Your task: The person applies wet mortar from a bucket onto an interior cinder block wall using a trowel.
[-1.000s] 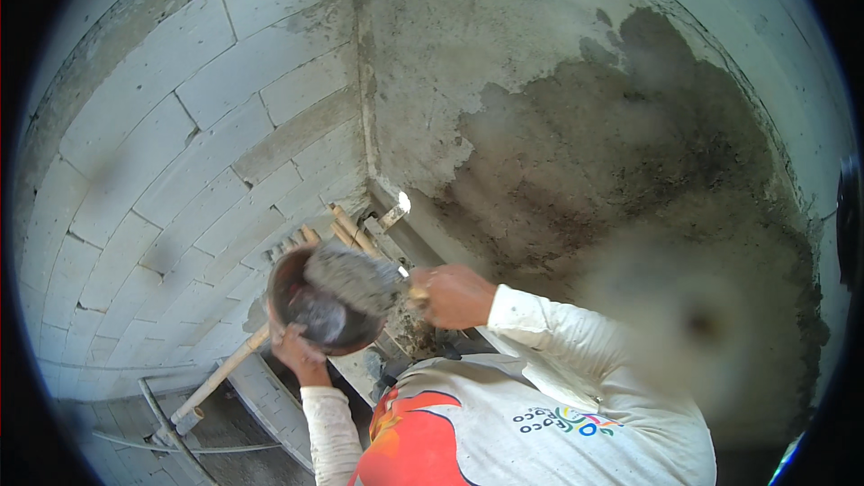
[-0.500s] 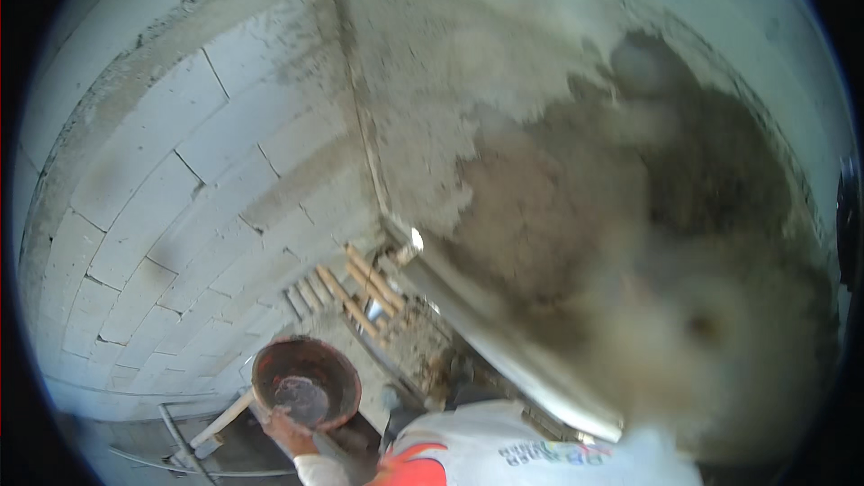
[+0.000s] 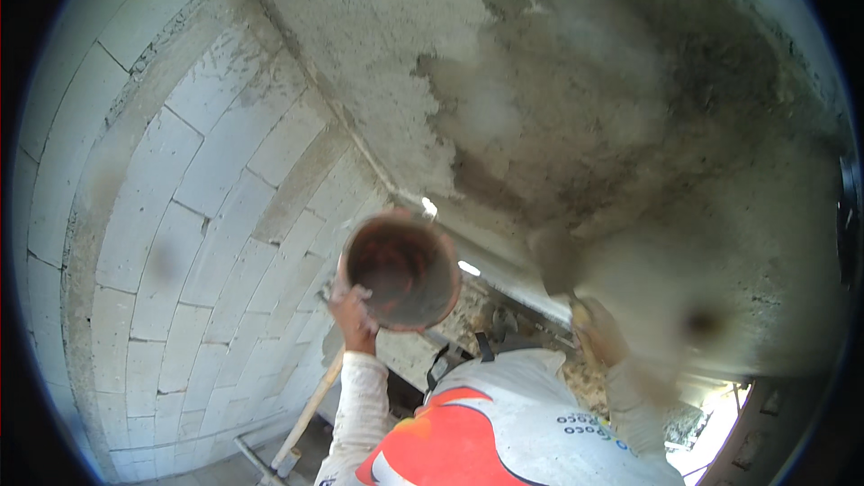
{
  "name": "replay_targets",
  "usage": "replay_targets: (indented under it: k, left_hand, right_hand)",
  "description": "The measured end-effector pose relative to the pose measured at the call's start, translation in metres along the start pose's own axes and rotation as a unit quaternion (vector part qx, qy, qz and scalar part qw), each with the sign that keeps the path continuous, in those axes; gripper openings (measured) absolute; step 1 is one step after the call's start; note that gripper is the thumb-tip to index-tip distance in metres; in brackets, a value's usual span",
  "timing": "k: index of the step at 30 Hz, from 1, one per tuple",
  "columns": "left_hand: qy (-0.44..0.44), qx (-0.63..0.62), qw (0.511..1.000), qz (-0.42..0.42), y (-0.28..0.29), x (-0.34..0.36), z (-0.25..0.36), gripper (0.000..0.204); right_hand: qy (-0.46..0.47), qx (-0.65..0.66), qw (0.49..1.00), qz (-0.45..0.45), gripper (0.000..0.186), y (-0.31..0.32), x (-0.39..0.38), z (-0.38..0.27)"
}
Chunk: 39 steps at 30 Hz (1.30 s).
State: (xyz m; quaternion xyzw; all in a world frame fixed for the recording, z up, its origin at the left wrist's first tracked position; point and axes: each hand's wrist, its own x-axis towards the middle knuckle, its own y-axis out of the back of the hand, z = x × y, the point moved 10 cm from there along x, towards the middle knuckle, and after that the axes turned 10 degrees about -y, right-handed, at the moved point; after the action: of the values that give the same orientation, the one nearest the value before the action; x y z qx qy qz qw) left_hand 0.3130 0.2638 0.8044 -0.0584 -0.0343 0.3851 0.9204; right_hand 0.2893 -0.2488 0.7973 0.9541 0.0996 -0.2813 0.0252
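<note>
My left hand point(image 3: 355, 313) grips the rim of a round reddish-brown bucket point(image 3: 451, 277), tipped so that its dark, smeared inside faces me. No distinct lump of mortar shows in it. On the right, my right hand point(image 3: 600, 335) is closed around the handle of a trowel point(image 3: 556, 263). The trowel's flat blade is blurred and lies against or close before the plastered wall point(image 3: 360, 31); whether it touches I cannot tell. Above and around the blade spreads a dark patch of wet mortar point(image 3: 576, 117).
To the left rises a pale block wall point(image 3: 153, 252), meeting the plastered wall at a corner. Below the bucket, a wooden pole point(image 3: 310, 405) leans near some pipes. A bright opening point(image 3: 715, 432) shows at the lower right. Blurry spots veil part of the picture.
The bucket has risen and moved right with my left hand; the grey lump seen inside earlier is no longer visible. My right hand with the trowel now shows clearly. The view has shifted.
</note>
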Motion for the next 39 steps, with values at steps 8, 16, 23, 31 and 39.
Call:
replay_targets:
  k: [8, 16, 23, 31, 39]
  left_hand:
    - [-0.012, -0.081, 0.989, -0.125, -0.065, -0.028, 0.043, 0.060]
    - [-0.119, 0.006, 0.979, -0.164, -0.056, -0.033, 0.093, 0.065]
    - [-0.168, 0.035, 0.977, -0.126, -0.035, -0.026, 0.107, 0.069]
    - [-0.170, 0.031, 0.975, -0.144, -0.055, -0.046, 0.094, 0.067]
    - [-0.266, 0.094, 0.930, -0.235, -0.087, -0.067, 0.150, 0.065]
  right_hand:
    - [0.260, -0.549, 0.795, 0.011, 0.040, -0.170, 0.023, -0.156]
    - [0.344, -0.651, 0.677, -0.024, 0.026, -0.259, 0.027, -0.119]
    - [0.262, -0.530, 0.806, -0.019, 0.022, -0.203, 0.022, -0.137]
    - [0.146, -0.444, 0.869, -0.163, 0.028, -0.247, 0.025, -0.113]
    - [0.239, -0.615, 0.747, 0.081, 0.029, -0.210, 0.028, -0.169]
